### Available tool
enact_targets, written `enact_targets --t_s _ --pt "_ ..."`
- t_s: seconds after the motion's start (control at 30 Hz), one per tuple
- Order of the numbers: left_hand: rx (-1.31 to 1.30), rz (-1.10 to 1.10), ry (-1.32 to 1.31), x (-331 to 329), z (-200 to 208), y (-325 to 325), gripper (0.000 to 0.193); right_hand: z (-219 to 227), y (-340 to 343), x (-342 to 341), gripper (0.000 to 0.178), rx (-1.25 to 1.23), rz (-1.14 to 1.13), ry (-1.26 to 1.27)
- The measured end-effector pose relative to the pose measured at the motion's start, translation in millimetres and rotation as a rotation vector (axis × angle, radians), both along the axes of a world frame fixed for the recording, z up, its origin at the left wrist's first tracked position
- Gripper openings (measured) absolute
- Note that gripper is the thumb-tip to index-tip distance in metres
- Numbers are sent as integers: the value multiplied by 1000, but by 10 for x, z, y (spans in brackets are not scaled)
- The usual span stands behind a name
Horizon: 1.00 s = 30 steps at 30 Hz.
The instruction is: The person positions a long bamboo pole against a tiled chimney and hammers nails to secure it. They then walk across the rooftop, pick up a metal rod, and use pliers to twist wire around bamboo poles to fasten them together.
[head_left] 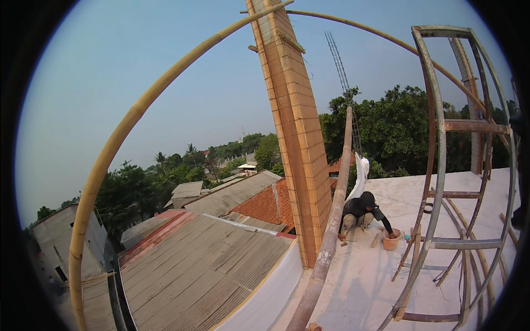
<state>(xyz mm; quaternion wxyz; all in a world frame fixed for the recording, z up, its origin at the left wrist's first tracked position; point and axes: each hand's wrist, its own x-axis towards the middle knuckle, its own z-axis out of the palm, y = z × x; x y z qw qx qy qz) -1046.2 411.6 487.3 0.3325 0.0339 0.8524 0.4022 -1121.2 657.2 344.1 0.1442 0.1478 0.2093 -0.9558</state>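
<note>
From where I stand on this rooftop, the near middle is taken up by a tall column boxed in wooden boards (309, 143), leaning a little in the view and rising past the top edge. The wearer's own left and right hands are out of my sight, so I cannot tell whether either grip is released or clenched.

A bamboo pole (134, 114) sweeps up the left side toward the column's top, and another bamboo pole (353, 23) runs off from there to the right. A thick brown pole (323, 259) slants up just right of the column's foot.

Beyond that pole, a co-worker in dark clothing (356, 212) squats on the pale slab (353, 292), one hand (393, 235) at the rim of an orange bucket (390, 243), the other low by a small tool (344, 243); at this distance that hold is unclear.

Near right stands a rusty metal frame (476, 127). To the left, below, spreads a corrugated roof (193, 265), with orange tiles (256, 204) farther off and trees (403, 121) far right.
</note>
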Motion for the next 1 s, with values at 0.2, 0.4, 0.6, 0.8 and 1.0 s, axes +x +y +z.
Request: enact_targets --t_s 0.2,0.4,0.6,0.8,1.0 --pt "31 -55 31 -1161 -59 822 95 208 32 -113 71 -205 7 41" --pt "-118 -52 226 -2604 216 1430 97 340 67 -566 70 -363 6 101" --pt "-204 -38 172 -3865 495 1842 102 460 135 -1710 68 -472 16 172" --pt "-25 -77 245 -5097 567 2094 99 767 208 -2958 67 -617 89 263" --pt "491 -206 -62 -5546 951 2244 72 886 227 -3513 66 -874 263 410"
